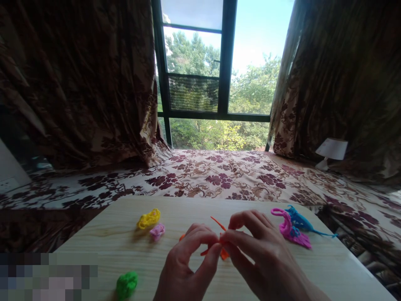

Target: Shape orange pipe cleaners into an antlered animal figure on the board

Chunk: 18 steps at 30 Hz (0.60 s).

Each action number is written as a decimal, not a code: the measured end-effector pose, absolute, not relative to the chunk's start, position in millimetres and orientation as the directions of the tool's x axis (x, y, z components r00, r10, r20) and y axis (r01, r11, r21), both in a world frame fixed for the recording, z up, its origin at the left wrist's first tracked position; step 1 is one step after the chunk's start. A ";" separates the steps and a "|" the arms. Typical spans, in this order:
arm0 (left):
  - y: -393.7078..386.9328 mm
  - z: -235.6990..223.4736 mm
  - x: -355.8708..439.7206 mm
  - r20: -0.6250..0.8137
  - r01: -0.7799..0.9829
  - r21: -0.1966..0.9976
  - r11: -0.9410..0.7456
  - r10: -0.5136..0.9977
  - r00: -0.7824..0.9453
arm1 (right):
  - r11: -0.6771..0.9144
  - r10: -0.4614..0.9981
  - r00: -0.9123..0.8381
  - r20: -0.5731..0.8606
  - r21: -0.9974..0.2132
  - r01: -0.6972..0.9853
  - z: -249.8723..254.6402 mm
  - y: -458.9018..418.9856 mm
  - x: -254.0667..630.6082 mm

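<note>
Two bare hands are brought together over the near middle of a pale wood-grained table (103, 242), and a small orange piece (224, 253) is pinched between them. The thumb and forefinger of the left hand (191, 257) are closed on it from one side, those of the right hand (258, 246) from the other, so that the fingertips of both hands are met or nearly met. Much of the piece is hidden by the fingers; one thin orange strand is seen sticking up beyond them, and a bit of orange is glimpsed behind the left hand. Whether these are joined cannot be told.

Close fingertip work on the orange piece is judged to be the step in hand. For any further move, a light, exact pinch from both sides seems to be called for, since a thin strand could easily be pulled out of shape.

No container can be made out; the other pieces are laid loose on the tabletop. To the left, a yellow piece (148, 218) is set just beside a pale pink piece (157, 231), and a green lump (127, 285) is placed nearer the body. To the right, a magenta piece (296, 234) and a blue piece (299, 219) are overlapped. What any of them is made of cannot be told.
</note>
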<state>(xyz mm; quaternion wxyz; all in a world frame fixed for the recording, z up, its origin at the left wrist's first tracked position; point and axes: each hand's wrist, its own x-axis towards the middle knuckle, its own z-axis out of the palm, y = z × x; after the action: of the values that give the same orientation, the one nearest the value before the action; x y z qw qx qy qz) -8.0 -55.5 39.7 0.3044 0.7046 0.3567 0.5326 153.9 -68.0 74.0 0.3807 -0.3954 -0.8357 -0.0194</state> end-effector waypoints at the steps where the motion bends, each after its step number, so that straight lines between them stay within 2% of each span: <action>1: -55.9 40.8 -7.4 0.527 0.137 0.824 -0.550 0.832 0.171 | 0.682 0.667 -0.373 0.645 -0.328 0.653 73.0 -67.4 153.6; 3: -56.5 42.5 -6.1 0.508 0.032 0.855 -0.518 0.848 0.154 | 0.664 0.702 -0.313 0.639 -0.429 0.612 70.5 -65.6 153.9; 7: -57.1 42.1 -4.3 0.422 -0.149 0.901 -0.408 0.903 0.083 | 0.617 0.730 -0.175 0.661 -0.526 0.586 67.4 -58.2 160.9; 9: -56.5 39.9 -5.0 0.326 -0.207 0.926 -0.317 0.945 0.013 | 0.595 0.744 -0.120 0.657 -0.570 0.567 68.0 -54.1 167.0; 11: -54.8 37.1 -6.6 0.169 -0.280 0.943 -0.179 0.984 -0.062 | 0.566 0.768 -0.062 0.637 -0.631 0.530 69.3 -51.7 172.5; 14: -51.4 34.0 -9.0 0.009 -0.382 0.923 -0.045 0.995 -0.096 | 0.476 0.863 -0.007 0.506 -0.807 0.349 70.6 -53.1 174.6; 16: -49.9 33.3 -9.6 0.016 -0.395 0.918 -0.043 0.997 -0.070 | 0.379 0.925 -0.067 0.373 -0.910 0.167 70.5 -56.7 170.9; 18: -49.7 33.7 -9.2 0.032 -0.390 0.920 -0.042 0.999 -0.033 | 0.304 0.944 -0.150 0.294 -0.951 0.047 70.1 -60.7 164.7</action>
<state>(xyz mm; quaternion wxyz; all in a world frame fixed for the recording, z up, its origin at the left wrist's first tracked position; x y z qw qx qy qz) -9.2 -49.7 33.7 0.5735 0.3929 0.3871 0.6057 164.7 -60.7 70.1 0.5157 -0.3986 -0.6213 0.4349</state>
